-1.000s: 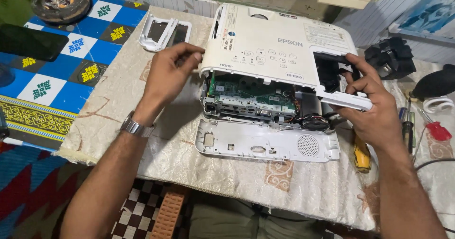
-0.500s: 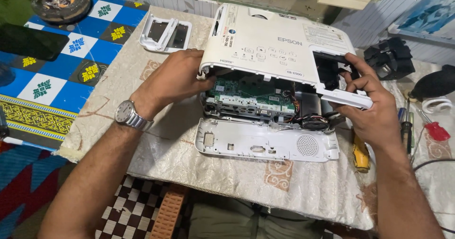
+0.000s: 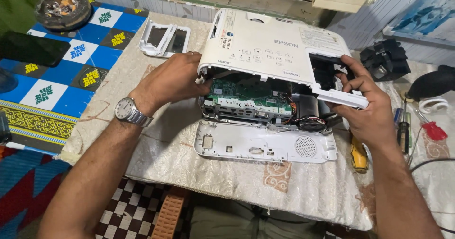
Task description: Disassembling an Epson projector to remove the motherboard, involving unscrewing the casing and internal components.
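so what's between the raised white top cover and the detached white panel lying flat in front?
Head view: the exposed green circuit board and metal port frame, between top cover and detached panel.

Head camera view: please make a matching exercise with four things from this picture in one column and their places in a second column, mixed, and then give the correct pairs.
Things
1. white top cover
2. green circuit board
3. wristwatch
4. yellow-handled tool

Places
A. on the left arm
B. lying on the cloth beside the right wrist
C. gripped at both ends by the left hand and the right hand
D. exposed under the raised cover

Pairs: 1-C, 2-D, 3-A, 4-B
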